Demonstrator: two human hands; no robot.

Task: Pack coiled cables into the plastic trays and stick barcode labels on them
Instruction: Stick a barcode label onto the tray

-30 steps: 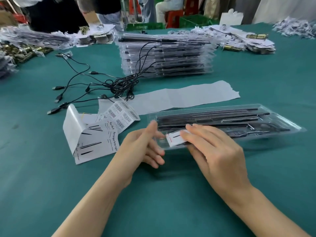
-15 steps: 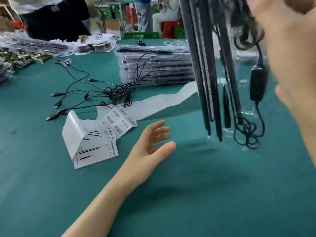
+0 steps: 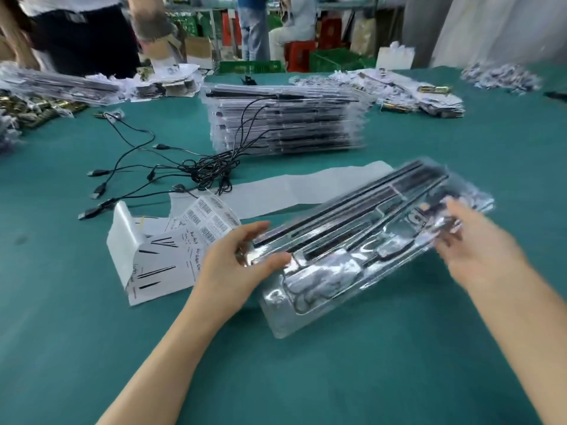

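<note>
From the held tray point(image 3: 352, 250), bare table point(image 3: 337, 378) lies open at six o'clock; label sheets point(image 3: 165, 259) at nine, tangled cables point(image 3: 208, 171) at eleven and stacked trays point(image 3: 285, 124) at twelve block.

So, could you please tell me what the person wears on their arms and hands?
Nothing visible: left hand and right hand are bare, no gloves; left forearm and right forearm show no sleeves, watch or bracelet up to the frame's edge. The right hand is blurred, so rings cannot be ruled out.

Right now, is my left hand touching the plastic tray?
Touching. The head view shows the left hand gripping the plastic tray at its left end.
</note>
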